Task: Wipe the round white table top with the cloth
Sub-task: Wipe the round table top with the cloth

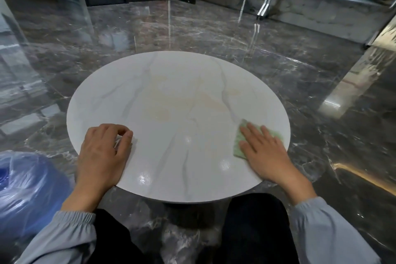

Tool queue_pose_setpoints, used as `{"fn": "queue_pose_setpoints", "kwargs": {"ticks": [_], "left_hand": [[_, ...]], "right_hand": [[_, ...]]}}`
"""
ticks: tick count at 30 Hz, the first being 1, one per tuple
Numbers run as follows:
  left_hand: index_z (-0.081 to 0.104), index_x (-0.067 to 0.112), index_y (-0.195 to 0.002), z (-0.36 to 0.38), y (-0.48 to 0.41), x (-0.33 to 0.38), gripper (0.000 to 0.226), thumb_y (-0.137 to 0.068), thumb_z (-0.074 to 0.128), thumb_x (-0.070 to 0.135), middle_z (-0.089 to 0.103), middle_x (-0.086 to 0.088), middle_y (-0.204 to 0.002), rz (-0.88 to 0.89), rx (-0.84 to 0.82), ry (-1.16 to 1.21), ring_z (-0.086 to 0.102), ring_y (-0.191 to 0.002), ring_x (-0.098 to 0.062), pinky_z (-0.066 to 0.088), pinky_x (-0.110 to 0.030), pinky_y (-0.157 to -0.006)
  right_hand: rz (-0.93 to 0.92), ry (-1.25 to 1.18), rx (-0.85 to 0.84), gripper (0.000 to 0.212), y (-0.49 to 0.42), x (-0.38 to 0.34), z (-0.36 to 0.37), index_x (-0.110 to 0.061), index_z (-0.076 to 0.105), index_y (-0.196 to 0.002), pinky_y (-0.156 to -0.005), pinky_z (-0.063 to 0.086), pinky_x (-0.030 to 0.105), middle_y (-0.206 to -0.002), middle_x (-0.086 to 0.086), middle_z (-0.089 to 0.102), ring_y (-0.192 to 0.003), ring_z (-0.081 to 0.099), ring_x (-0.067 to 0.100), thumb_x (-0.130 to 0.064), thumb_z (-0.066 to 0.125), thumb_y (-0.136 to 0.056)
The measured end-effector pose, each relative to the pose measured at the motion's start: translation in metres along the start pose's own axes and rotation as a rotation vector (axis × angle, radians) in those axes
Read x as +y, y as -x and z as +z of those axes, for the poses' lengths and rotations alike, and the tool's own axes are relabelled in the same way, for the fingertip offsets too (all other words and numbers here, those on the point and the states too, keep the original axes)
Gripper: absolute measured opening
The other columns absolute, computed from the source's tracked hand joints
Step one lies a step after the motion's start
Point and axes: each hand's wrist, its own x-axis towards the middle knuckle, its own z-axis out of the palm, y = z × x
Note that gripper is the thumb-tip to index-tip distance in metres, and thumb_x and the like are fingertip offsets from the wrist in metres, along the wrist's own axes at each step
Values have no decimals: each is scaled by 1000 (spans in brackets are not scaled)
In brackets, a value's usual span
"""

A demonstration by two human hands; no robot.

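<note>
Your right hand [263, 152] lies flat on the green cloth [238, 147], fingers straight and spread, pressing it down; the cloth sits on the right side of the round white table top [177, 83], close to the rim. Your left hand [102, 152] rests on the near left part of the top, fingers loosely bent, holding nothing; pale yellow marks show mid-top. A blue plastic-wrapped thing [27, 182] sits at your left on the dark shiny floor [192, 28].
</note>
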Motion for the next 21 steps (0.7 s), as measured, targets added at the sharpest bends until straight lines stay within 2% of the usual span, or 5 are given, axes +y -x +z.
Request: {"fn": "queue_pose_setpoints", "kwargs": {"ticks": [3,7,13,16,21], "left_hand": [[65,22,-105,-4,0,10,33,-100,44,47,65,2,-104,22,-17,-6,54,-103,-30,39,-42,-94],[65,21,-105,-5,1,13,33,-100,44,46,64,1,-103,68,-39,-9,52,-99,-29,39,-41,-91],[64,21,-106,-5,1,6,34,-101,44,48,65,2,-102,73,-39,-8,56,-97,-30,38,-42,-92],[64,24,-107,-6,0,6,34,-102,42,50,64,5,-104,59,-62,-16,54,-99,-28,39,-40,-91],[64,25,-105,-6,2,13,30,-107,45,48,63,6,-102,27,-55,-7,51,-98,-25,40,-41,-90]], "right_hand": [[7,25,-12,57,-6,-12,2,-43,-6,-163,-126,-6,54,-170,-17,-17,-158,-18,24,-48,11,-108],[-368,116,44,69,33,-101,31,-37,2,-165,-123,-7,58,-173,-9,-8,-158,-12,34,-52,-4,-98],[-632,-13,-34,57,74,-156,42,-45,6,-163,-123,-21,44,-171,-20,-7,-156,-24,15,-53,21,-108],[-504,28,1,61,38,-105,28,-46,5,-163,-126,-10,42,-169,-21,-10,-158,-13,16,-58,12,-104],[-51,16,-6,57,-22,-6,-3,-45,-1,-163,-127,-6,47,-170,-18,-12,-158,-13,18,-52,15,-108]]}}
